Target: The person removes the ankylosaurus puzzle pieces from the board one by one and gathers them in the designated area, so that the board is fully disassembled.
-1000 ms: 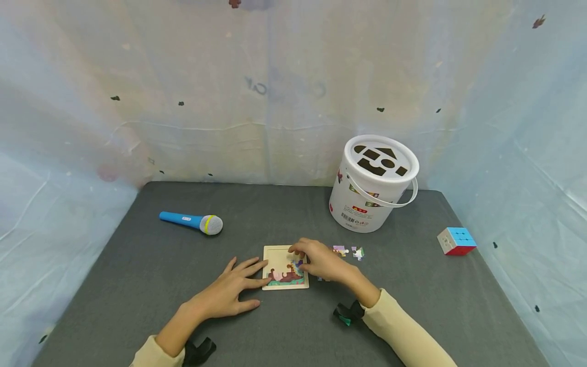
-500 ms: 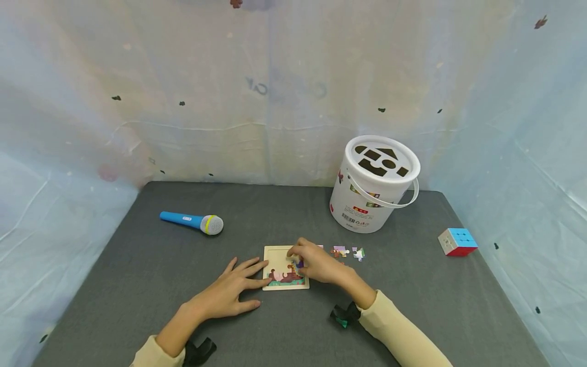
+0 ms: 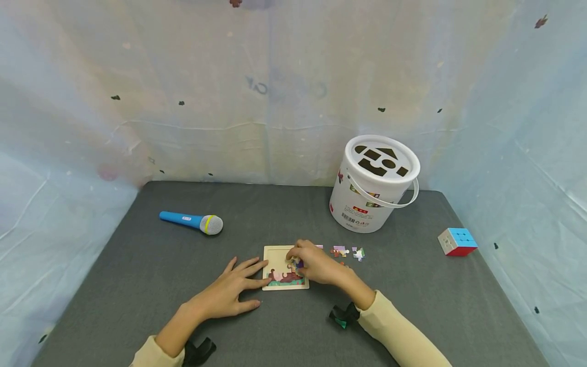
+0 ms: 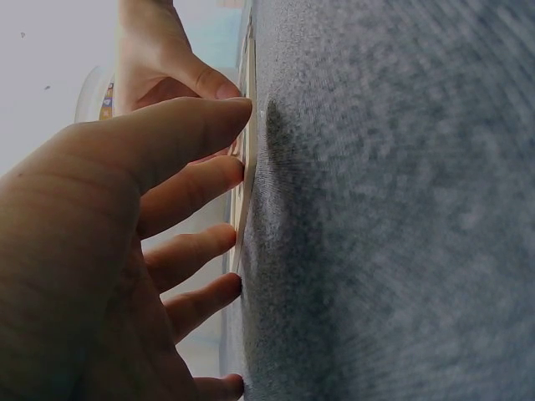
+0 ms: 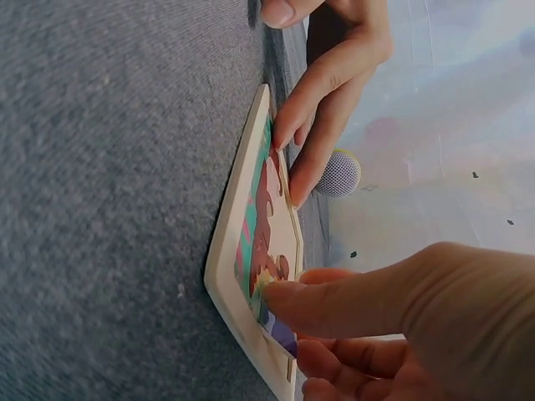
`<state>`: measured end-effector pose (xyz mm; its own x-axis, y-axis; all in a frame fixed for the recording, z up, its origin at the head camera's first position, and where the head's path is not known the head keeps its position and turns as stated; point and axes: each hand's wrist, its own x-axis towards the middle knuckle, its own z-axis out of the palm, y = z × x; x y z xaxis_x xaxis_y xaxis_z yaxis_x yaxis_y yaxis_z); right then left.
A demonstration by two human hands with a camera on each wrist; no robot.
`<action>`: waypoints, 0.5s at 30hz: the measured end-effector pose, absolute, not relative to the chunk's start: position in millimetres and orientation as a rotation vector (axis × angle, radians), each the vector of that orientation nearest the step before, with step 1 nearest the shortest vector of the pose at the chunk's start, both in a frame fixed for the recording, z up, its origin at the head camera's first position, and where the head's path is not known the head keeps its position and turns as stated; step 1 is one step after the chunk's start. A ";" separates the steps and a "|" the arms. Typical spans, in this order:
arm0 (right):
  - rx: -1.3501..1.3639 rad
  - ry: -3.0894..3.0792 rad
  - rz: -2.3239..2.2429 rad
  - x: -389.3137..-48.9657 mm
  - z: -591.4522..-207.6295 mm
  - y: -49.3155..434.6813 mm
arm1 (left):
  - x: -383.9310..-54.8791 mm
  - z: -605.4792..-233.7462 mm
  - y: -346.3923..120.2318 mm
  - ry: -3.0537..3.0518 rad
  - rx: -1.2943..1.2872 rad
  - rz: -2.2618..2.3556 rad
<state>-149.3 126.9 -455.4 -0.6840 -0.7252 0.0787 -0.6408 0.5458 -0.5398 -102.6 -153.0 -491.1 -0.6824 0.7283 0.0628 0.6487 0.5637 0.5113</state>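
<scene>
A square wooden jigsaw tray lies on the grey table, its lower part filled with brown, pink and green pieces and bare wood above. My left hand spreads its fingers, with fingertips on the tray's left edge and the thumb on the cloth. Over the tray's right side, my right hand pinches a puzzle piece between thumb and curled fingers. The right wrist view has the right thumb down at the picture, beside a purple area; the fingers partly hide the piece.
Loose puzzle pieces lie right of the tray, one of them white and green. Behind stands a white bucket with a shape-hole lid. A blue toy microphone lies back left, a puzzle cube far right.
My right hand has shifted slightly left over the tray with the piece, uncovering more of the loose pieces to its right. The left hand has stayed in place.
</scene>
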 end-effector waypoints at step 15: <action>-1.125 2.667 -0.728 -146.9 -453.8 125.8 | -102.4 -491.0 -153.1 2.635 1.175 0.777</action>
